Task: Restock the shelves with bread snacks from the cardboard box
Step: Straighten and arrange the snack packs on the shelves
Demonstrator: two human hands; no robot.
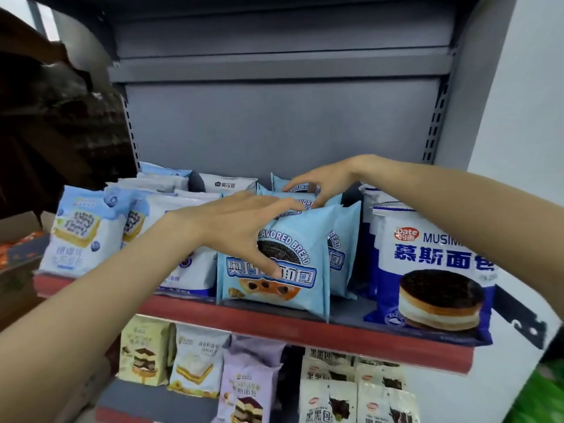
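Setting: grey metal shelving unit (283, 123) with a red-edged shelf (274, 323) crossing mid-frame; a second shelf of packets sits below it.
Left hand (232, 221): we see it reaching in from lower left, fingers spread over the top edge of the front cookie bread packet (274, 270), thumb down on its printed face. We read this as a loose clasp on the packet, likely to square it upright at the shelf lip.
Right hand (320, 181): comes in from the right of the frame, fingertips curled onto the tops of the rear blue packets (302, 195) behind the front one. We judge it is steadying or pressing that row back; whether it truly pinches one, we cannot tell.
Task item location: cookie bread packets stand in a file at centre of the upper shelf, face forward.
Neighbours: blueberry cake packets (76, 233) at left, mousse bread packet (433, 270) at right, both close beside the centre file.
Lower shelf: tiramisu-style packets (146, 352) at lower left, white dark-filled packets (329, 398) at lower centre.
Cardboard box: a brown flap (18, 227) shows at the left edge; we cannot confirm it is the supply box.
Hard to read: dark blurred mass in the upper left; green blur at lower right corner; packet rows behind the hands are partly covered.
Progress, our judgement: shelf looks well filled; this appears to be tidying.
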